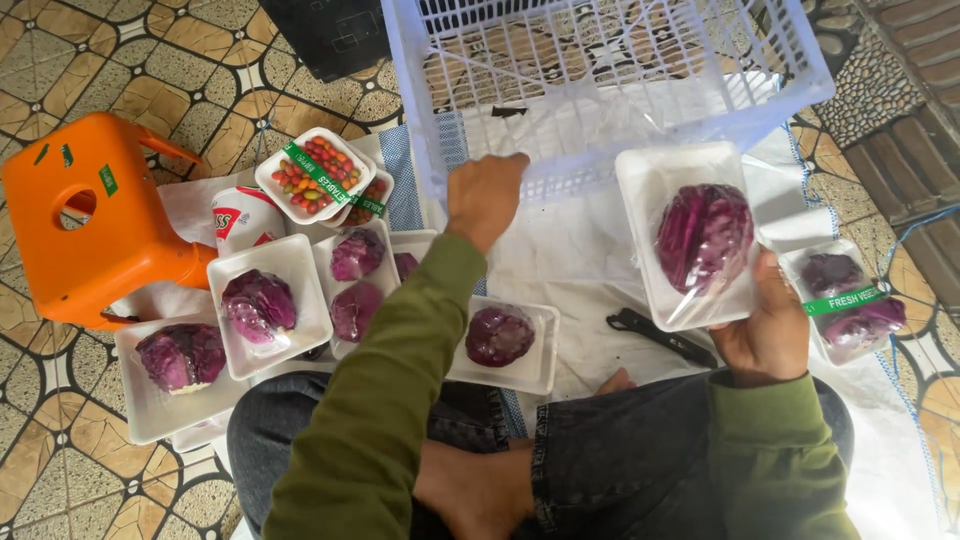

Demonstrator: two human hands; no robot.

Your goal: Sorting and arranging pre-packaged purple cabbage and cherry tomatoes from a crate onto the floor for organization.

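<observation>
The right hand (770, 330) has its grip closed under the wrapped cabbage tray (690, 235), a light, bendable, slippery-filmed pack best supported from beneath, while the left hand (485, 195) clutches the crate rim (560, 180).

Orange plastic stool (85, 225) well left of the left hand (485, 198), tray of small mixed tomatoes (313, 175) just left of it, black tool (660, 336) on white sheet (570, 250) between both hands, patterned tile floor (60, 450).
</observation>
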